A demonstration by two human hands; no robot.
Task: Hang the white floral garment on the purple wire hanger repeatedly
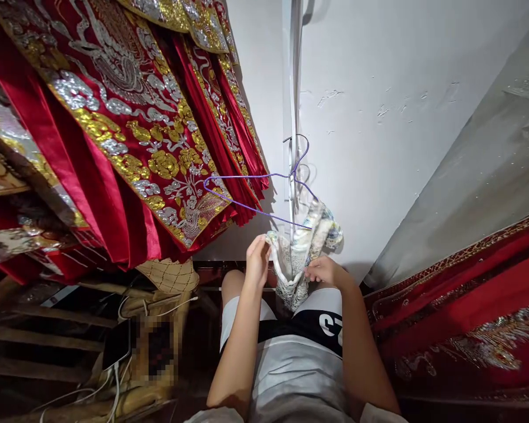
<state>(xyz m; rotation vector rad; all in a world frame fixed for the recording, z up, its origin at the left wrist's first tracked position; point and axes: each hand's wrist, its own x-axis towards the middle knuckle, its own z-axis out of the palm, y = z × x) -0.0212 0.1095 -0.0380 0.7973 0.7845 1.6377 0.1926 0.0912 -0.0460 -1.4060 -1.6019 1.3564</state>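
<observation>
Hanger (264,175) pt. in garment (305,238), LH (258,260), RH (326,272) gripping

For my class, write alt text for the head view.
A person's left hand and right hand hold a white patterned cloth garment partly on a purple wire hanger. Red cloth embroidered in gold and silver hangs at left.

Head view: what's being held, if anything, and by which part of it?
A pale patterned garment, by its white edge: left hand on one side, right hand on the other.
</observation>
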